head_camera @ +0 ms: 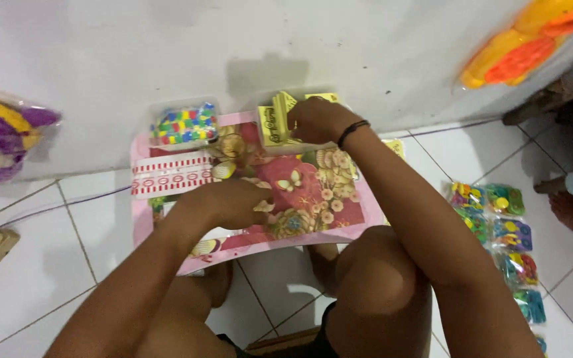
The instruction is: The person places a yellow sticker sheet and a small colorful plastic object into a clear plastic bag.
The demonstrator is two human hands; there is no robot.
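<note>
The right hand (316, 119) reaches forward to a clear plastic container (300, 142) standing at the far edge of the flowered pink surface (313, 199), close against the white wall (233, 40). Its grip is closed on a stack of yellow cards (274, 122), which stands on edge in or just above the container; whether the stack rests on the container floor cannot be determined. The cards lie directly under and just left of the right fingers, their broad faces turned toward the left. A dark band (353, 131) circles the right wrist.

The left hand (230, 202) lies nearer the body, palm down on the surface, fingers curled together over something small; what it holds, if anything, is hidden. It sits well apart from the yellow cards, so the right hand is plainly the nearer one.

A second clear box of coloured beads (184, 124) stands left of the card container, apart from both hands. A red-and-white patterned strip (170, 176) lies across the surface just beyond the left hand. Packets of coloured toys (499, 225) lie on the tiled floor (48, 265) to the right.
</note>
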